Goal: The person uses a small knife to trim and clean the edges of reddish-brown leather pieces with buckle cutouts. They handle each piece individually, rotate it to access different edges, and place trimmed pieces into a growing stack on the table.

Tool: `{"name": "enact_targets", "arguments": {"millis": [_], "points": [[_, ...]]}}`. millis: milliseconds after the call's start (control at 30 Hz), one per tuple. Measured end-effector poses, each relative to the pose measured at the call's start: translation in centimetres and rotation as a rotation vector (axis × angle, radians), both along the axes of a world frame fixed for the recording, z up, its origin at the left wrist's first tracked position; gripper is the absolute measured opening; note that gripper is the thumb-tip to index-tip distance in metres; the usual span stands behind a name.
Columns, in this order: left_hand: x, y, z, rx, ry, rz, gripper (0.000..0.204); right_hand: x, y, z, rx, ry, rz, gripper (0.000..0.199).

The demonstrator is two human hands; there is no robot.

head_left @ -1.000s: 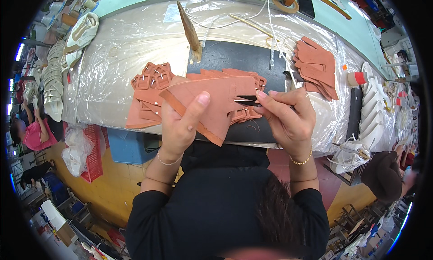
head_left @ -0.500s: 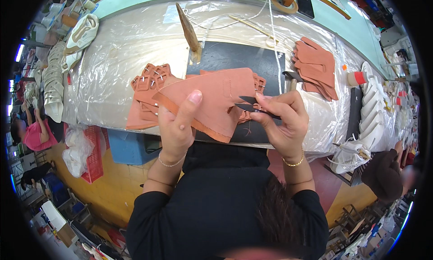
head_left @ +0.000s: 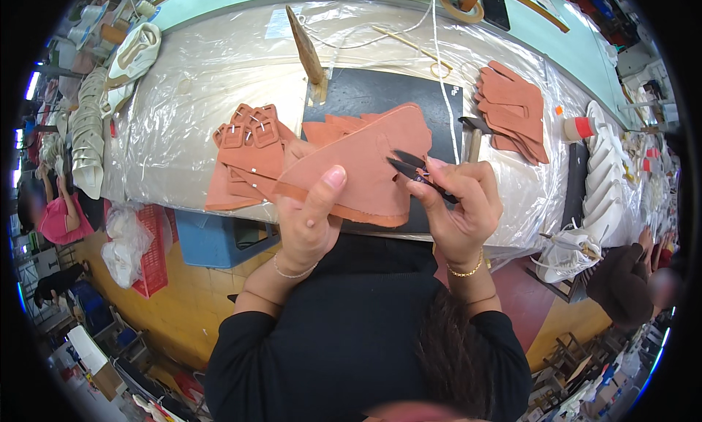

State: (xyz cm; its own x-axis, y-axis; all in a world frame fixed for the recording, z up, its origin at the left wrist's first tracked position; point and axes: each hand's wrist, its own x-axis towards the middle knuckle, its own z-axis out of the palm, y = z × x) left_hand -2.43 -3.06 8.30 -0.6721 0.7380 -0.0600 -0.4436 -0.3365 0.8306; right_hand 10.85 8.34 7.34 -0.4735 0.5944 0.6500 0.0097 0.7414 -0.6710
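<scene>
My left hand (head_left: 311, 221) grips a terracotta leather piece (head_left: 358, 170) by its left end, thumb on top and fingers hidden underneath. In my right hand (head_left: 468, 202) is a pair of black thread snips (head_left: 413, 170), pinched between thumb and fingers. Their blades are apart and point left, over a small slit near the right side of the leather. More terracotta pieces (head_left: 333, 129) lie behind it on a black mat (head_left: 373, 89). To the left is a pile of leather pieces with covered buckles (head_left: 245, 140).
A wooden stick (head_left: 306, 49) rises at the mat's far left corner. Another stack of leather pieces (head_left: 512, 107) lies right, near a dark-bladed tool (head_left: 477, 123). White shoe parts (head_left: 603, 173) line the right edge, and pale shoes (head_left: 131, 56) stand far left. A white cord (head_left: 446, 78) hangs across.
Both the leather piece and my left hand have shifted right, and the piece has turned a little. The snips stay over its right part, now tilted more downward to the right.
</scene>
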Motion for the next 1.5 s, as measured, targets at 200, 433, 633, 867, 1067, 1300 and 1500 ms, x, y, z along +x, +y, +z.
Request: {"name": "enact_targets", "arguments": {"millis": [200,433,633,867,1067,1300,1500], "points": [[0.27,-0.22,-0.54,0.07,0.006,-0.046,0.02,-0.02,-0.32,0.27,-0.047,0.007,-0.009,0.028],[0.61,0.15,-1.11,0.058,0.031,-0.028,0.019,-0.46,0.03,-0.59,-0.085,-0.031,-0.048,0.025],[0.48,0.31,-0.61,0.066,-0.093,-0.043,0.019,0.04,0.02,-0.49,-0.293,-0.005,-0.069,0.024],[0.68,0.41,-0.56,0.08,-0.078,-0.052,0.019,-0.39,-0.27,-0.37,-0.147,0.026,-0.05,0.026],[0.81,0.11,-0.97,0.113,-0.027,-0.047,0.02,-0.72,-0.37,-0.41,-0.124,0.032,-0.064,0.025],[0.86,0.34,-1.02,0.095,-0.041,-0.033,0.02,-0.43,-0.26,-0.3,-0.183,-0.001,-0.085,0.024],[0.84,0.35,-0.81,0.088,-0.066,-0.033,0.021,-0.69,-0.3,-0.42,-0.157,0.015,-0.061,0.024]]}}
